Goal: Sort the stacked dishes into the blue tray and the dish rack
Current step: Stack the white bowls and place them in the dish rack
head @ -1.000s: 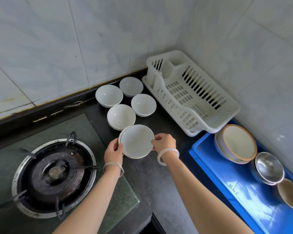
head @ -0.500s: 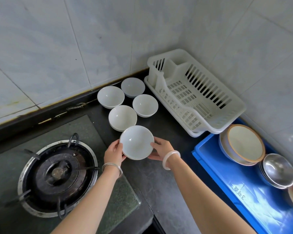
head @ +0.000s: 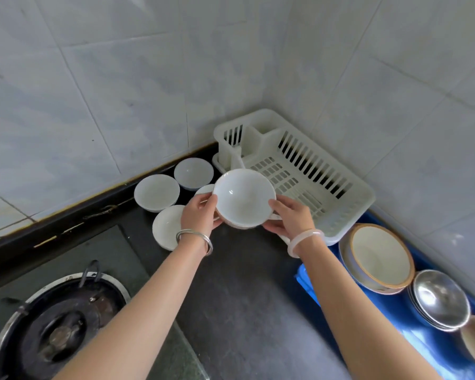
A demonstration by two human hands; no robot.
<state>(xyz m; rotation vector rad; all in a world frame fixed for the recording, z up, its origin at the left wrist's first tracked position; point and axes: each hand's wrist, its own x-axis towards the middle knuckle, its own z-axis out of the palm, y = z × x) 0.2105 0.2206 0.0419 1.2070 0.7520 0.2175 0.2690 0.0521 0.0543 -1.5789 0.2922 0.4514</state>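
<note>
Two hands on one white bowl (head: 244,197): our left hand (head: 200,215) and right hand (head: 291,218) pinch its rim, holding it above the dark surface (head: 247,297), beside the dish rack (head: 299,171). Probably mid-carry; next we'd lower it into the rack, keeping it level.

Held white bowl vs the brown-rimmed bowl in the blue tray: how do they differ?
The held white bowl is gripped by the left hand and right hand in front of the dish rack; the brown-rimmed bowl rests in the blue tray. The white bowl's rim is plain white; the other's is brown. The brown-rimmed bowl looks wider and leans tilted. Both have pale, empty insides.
</note>
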